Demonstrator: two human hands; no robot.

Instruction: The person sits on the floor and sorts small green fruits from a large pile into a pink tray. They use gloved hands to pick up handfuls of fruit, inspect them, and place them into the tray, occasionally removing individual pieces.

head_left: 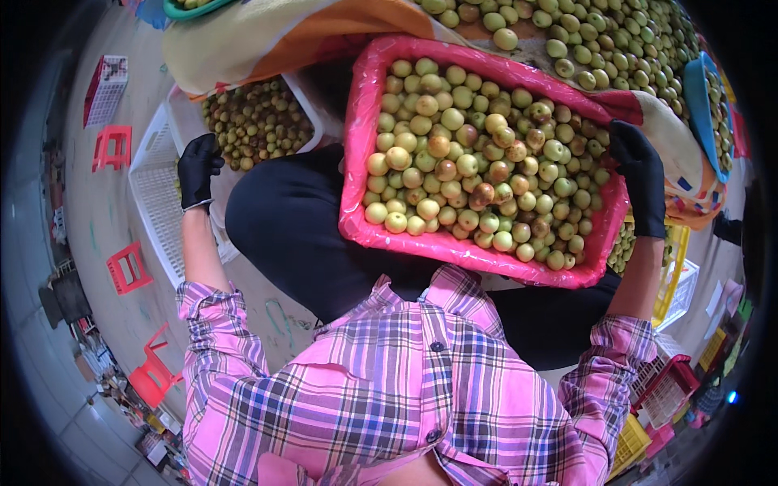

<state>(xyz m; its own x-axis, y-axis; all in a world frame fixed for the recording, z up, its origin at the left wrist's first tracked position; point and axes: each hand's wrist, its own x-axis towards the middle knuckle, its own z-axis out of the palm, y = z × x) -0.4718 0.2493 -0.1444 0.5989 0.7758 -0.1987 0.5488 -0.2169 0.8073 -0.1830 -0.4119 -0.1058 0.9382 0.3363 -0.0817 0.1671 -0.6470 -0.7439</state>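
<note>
A crate lined with pink plastic (486,261) rests at my lap, full of round green fruits (454,162), some browned, that look like jujubes. My right hand (639,170), in a black glove, is at the crate's right rim. Its fingers are curled beside the fruits, and what they hold, if anything, is hidden. Off to the left, my left hand (198,170), also black-gloved, hangs over a white plastic basket (158,194). Those fingers are bent inward, and I cannot make out anything between them. Beyond that hand, a white crate (312,121) contains smaller, browner fruits (258,121).
A large heap of fruits (616,40) lies ahead on a patterned cloth (243,49). A blue basin (698,105) of fruit and a yellow crate (677,271) stand at the right. Red stools (128,267) and a tall basket (105,91) stand on the left floor.
</note>
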